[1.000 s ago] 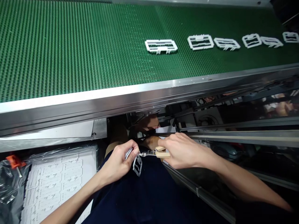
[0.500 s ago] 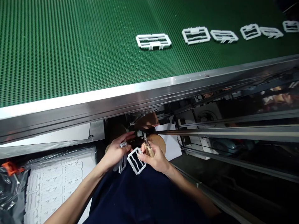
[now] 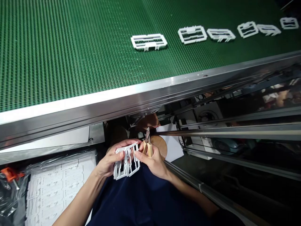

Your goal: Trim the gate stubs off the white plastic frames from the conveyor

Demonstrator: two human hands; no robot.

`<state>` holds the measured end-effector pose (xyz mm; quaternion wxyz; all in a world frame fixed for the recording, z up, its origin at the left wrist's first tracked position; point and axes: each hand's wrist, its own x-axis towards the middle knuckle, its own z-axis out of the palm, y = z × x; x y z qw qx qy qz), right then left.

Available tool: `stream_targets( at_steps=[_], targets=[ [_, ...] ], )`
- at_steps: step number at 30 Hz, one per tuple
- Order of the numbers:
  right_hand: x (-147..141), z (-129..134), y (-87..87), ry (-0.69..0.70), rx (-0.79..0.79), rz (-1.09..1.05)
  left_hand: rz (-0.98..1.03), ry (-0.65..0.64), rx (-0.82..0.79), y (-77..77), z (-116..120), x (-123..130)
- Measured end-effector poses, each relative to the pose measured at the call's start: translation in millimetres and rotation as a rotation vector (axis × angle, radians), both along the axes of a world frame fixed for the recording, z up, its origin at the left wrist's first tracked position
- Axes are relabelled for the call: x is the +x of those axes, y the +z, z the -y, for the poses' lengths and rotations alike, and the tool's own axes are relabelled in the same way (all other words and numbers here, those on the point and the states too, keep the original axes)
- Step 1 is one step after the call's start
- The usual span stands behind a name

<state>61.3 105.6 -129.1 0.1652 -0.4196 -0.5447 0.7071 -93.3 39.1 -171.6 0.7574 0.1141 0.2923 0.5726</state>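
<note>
My left hand [image 3: 110, 158] is closed on white slotted plastic frames [image 3: 121, 168], its thumb laid across their near face. Another white plastic frame [image 3: 134, 161] overlaps them on the right, its upper edge pinched by my right thumb and fingers. My right hand [image 3: 154, 161] also keeps a pair of cutting pliers [image 3: 147, 142] with pale yellowish handles in its grip, jaws pointing up and away. Both hands are close together above my dark blue clothing. How many frames lie in the left-hand stack is hard to tell.
A green textured conveyor belt [image 3: 82, 56] with a metal edge [image 3: 131, 92] runs beyond my hands. Several white frames [image 3: 192, 34] lie along its right part. Lower left are a bag of white parts [image 3: 56, 185] and an orange-handled tool [image 3: 11, 174]. Metal rails [image 3: 235, 130] stretch along the right.
My right hand has brought its frame left against those in my left hand, so they now overlap. The left-hand frames have turned face-on. On the belt, frames appear slightly farther left.
</note>
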Motion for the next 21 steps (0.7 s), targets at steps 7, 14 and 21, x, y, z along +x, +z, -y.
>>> stream_targets(
  at_steps=[7,14,21],
  targets=[
    [22.4,-26.8,14.4,0.109,0.227,0.143,0.207,0.09,-0.132,-3.0,8.8,-3.6],
    [-2.7,-33.9,18.5,0.106,0.378,0.193,0.053,-0.007,-0.141,-1.1,3.3,-1.0],
    [9.8,-51.8,11.5,0.161,0.612,0.428,0.099,0.015,-0.219,1.5,5.6,-2.6]
  ],
)
